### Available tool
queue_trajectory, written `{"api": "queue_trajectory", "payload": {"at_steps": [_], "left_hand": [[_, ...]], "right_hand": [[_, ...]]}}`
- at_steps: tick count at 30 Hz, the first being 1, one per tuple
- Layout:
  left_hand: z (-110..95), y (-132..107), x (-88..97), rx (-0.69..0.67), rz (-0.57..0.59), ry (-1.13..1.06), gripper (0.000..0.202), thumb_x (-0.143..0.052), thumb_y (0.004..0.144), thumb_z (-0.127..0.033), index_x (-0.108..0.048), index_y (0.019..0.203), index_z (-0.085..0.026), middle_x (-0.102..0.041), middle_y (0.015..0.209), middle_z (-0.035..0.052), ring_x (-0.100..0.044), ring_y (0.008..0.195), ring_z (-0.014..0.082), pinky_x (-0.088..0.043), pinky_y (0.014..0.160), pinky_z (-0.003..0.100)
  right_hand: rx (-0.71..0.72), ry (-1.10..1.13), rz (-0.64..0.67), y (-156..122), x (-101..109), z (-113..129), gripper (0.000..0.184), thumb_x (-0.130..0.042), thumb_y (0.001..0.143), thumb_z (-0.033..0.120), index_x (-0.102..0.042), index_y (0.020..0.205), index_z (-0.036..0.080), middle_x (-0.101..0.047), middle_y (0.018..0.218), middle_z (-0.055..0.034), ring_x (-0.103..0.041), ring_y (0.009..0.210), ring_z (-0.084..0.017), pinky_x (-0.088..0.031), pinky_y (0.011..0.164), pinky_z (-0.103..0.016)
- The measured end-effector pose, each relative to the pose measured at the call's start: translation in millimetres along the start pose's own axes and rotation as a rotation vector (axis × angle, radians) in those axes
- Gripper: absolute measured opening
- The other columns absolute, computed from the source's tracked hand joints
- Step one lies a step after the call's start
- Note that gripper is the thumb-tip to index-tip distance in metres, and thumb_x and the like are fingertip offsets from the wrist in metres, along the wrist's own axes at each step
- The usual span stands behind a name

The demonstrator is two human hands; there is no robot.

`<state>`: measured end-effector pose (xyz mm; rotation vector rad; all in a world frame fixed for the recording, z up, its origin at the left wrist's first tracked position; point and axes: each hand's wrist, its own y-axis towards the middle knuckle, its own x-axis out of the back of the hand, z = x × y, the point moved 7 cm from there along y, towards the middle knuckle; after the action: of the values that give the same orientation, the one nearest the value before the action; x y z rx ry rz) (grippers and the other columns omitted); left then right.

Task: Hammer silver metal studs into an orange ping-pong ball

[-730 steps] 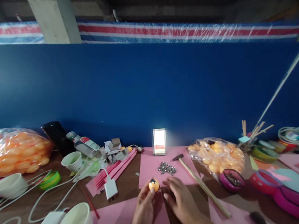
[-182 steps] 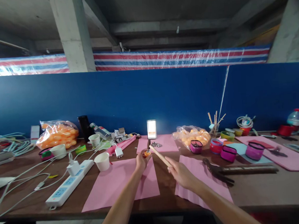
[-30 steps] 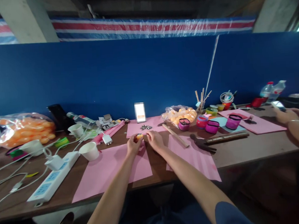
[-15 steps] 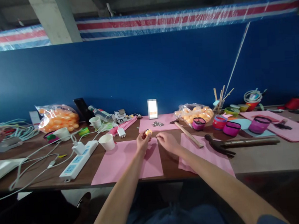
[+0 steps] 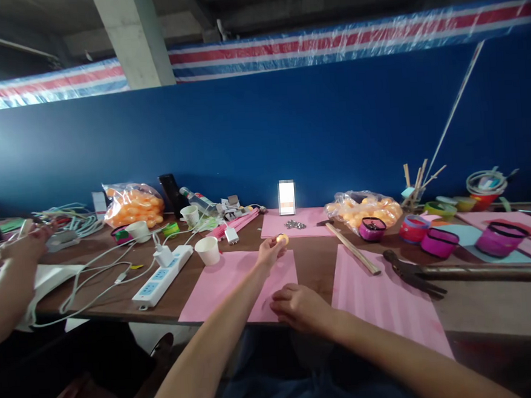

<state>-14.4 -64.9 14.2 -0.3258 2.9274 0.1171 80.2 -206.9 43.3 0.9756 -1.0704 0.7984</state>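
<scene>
My left hand (image 5: 271,251) is closed on a small orange ball (image 5: 282,240), holding it between thumb and fingers above the far edge of a pink sheet (image 5: 208,288). My right hand (image 5: 302,305) is lower, at the right side of that sheet near the table's front edge. Its fingers are curled together, and what they hold, if anything, is hidden. Beyond the hands, a small heap of shiny metal pieces (image 5: 295,225) lies on another pink sheet (image 5: 271,223). A hammer (image 5: 355,250) with a pale wooden handle lies to the right.
A dark claw hammer (image 5: 470,271) rests partly on the right pink sheet (image 5: 386,300). Bags of orange balls (image 5: 134,208) (image 5: 361,207) stand left and right. A paper cup (image 5: 207,251), a power strip (image 5: 164,276) and cables are left. Another person's arms (image 5: 12,283) are far left.
The view has swung left, bringing another person's arms further in. My right hand has dropped away from the left, toward the table's front edge. My left hand still holds the orange ball.
</scene>
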Motion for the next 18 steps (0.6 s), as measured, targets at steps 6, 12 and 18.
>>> {"api": "queue_trajectory", "payload": {"at_steps": [6,12,18], "left_hand": [[4,12,-11.8,0.047,0.055,0.036,0.049,-0.073,0.056,-0.036,-0.060,0.097,-0.012,-0.064,0.078,0.0080,-0.060,0.056,0.0102,-0.048,0.052,0.022],[10,19,-20.7,0.015,0.057,-0.020,0.050,-0.074,0.055,-0.033,-0.059,0.098,-0.011,-0.064,0.075,0.0062,-0.059,0.055,0.0102,-0.048,0.052,0.022],[9,16,-10.6,-0.007,0.077,-0.224,0.036,-0.067,0.065,-0.036,-0.059,0.094,-0.016,-0.063,0.082,0.0033,-0.058,0.061,0.0055,-0.048,0.060,0.018]], "right_hand": [[0.038,-0.077,0.006,-3,-3,20,0.017,-0.044,0.084,0.021,-0.058,0.094,0.016,-0.058,0.101,-0.0089,-0.049,0.089,-0.018,-0.039,0.079,-0.030],[0.052,-0.089,0.000,-6,-7,35,0.018,-0.048,0.083,0.026,-0.058,0.094,0.016,-0.060,0.095,-0.0081,-0.050,0.083,-0.019,-0.040,0.070,-0.030],[-0.006,0.141,-0.124,-5,23,-1,0.021,-0.042,0.085,0.024,-0.059,0.097,0.019,-0.062,0.096,-0.0043,-0.053,0.087,-0.015,-0.039,0.078,-0.026]]}}
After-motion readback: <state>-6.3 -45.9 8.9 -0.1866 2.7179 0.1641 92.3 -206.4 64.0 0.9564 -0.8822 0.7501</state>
